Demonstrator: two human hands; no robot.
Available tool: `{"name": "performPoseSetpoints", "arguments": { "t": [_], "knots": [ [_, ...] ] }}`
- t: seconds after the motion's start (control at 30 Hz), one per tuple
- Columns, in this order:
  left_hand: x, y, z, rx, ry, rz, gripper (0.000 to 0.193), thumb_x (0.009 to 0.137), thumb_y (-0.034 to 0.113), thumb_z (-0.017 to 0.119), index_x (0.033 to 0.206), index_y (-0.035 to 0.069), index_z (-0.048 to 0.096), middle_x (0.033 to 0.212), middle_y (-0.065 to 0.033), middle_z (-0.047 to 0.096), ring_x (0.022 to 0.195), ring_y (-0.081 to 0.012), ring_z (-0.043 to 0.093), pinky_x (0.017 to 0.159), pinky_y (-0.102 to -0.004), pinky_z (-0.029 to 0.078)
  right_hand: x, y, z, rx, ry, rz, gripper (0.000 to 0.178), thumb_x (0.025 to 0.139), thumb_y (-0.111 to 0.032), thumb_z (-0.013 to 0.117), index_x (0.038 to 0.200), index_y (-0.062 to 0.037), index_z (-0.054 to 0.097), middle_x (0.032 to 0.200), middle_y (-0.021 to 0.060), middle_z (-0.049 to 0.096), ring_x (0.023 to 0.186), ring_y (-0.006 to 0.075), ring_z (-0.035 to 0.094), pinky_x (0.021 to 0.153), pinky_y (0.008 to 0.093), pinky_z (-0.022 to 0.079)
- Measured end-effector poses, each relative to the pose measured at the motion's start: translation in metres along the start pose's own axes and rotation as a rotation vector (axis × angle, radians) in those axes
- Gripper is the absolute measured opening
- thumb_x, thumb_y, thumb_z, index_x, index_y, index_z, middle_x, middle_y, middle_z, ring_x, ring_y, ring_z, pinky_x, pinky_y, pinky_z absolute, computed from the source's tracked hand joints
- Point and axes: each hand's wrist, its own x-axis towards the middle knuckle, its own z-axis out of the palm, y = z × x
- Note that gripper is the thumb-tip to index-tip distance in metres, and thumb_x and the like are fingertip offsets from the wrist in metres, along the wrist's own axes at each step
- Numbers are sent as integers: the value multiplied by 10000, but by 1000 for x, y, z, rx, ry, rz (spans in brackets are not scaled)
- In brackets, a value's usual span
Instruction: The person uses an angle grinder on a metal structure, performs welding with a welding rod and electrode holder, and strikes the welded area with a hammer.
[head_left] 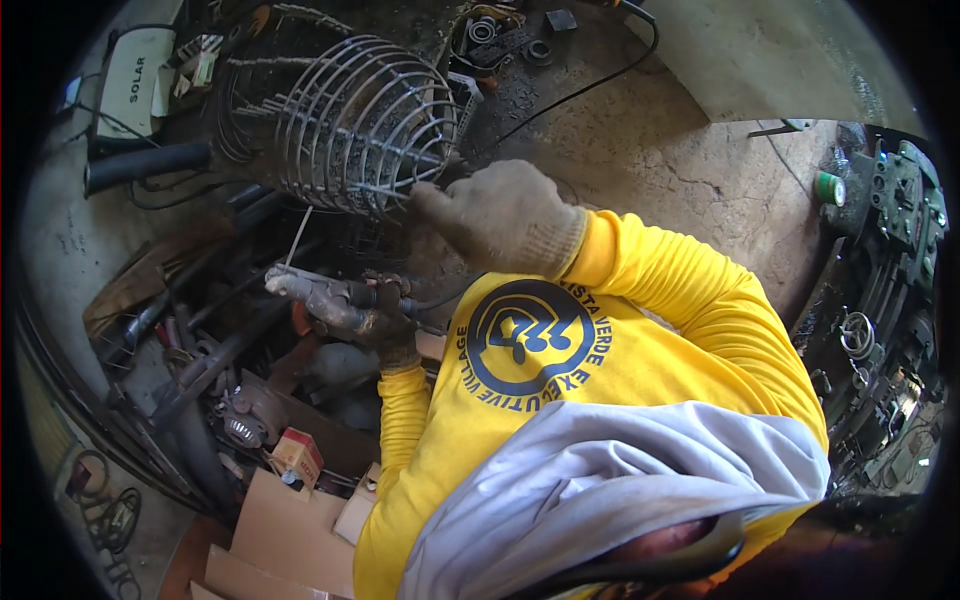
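A round cage of welded metal rods lies on its side ahead of me, its ringed end toward the right. My right hand, in a grey work glove, is closed at the cage's near right rim, thumb against a bar. Lower and to the left, my gloved left hand grips a welding electrode holder. From its tip a thin pale welding rod slants up toward the cage's underside, its far end close to the bars. Whether the rod touches them I cannot tell. A dark cable runs from the holder toward my chest.
Bent bars and scrap metal crowd the left, with a thick dark pipe beside the cage. Cardboard and a small red box lie low left. A green tin and metal parts line the right. Bearings lie beyond the cage.
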Motion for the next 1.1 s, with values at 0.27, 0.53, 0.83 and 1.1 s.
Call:
{"name": "performPoseSetpoints", "arguments": {
  "t": [0.27,0.53,0.83,1.1],
  "knots": [
    [-24,22,1,-11,52,-54,342,911,169,731,1206,42,615,1093,-95,659,963,-223,666,847,-345,550,3,-28,0,181,-242,5,533,882,-179,611,1372,-12,483,821,150,681,686,329,699,549,440,554],
    [-32,30,16,-77,84,-60,322,901,170,747,1173,46,628,1064,-77,668,944,-212,669,830,-333,550,8,-29,-4,172,-284,13,511,894,-204,619,1328,49,521,821,167,717,758,350,739,590,466,579],
    [-24,16,23,-200,87,-74,299,891,171,764,1136,50,642,1030,-57,678,923,-199,673,811,-320,549,9,-8,1,65,-130,-21,476,830,-209,699,1275,-80,591,723,78,691,598,265,679,481,388,501],
    [-7,18,45,449,86,374,258,869,143,773,1077,72,638,985,-32,669,876,-181,666,748,-326,544,0,16,-9,-26,20,-49,378,888,-219,676,1251,-116,661,759,91,701,692,283,707,585,399,550]
  ]
}}
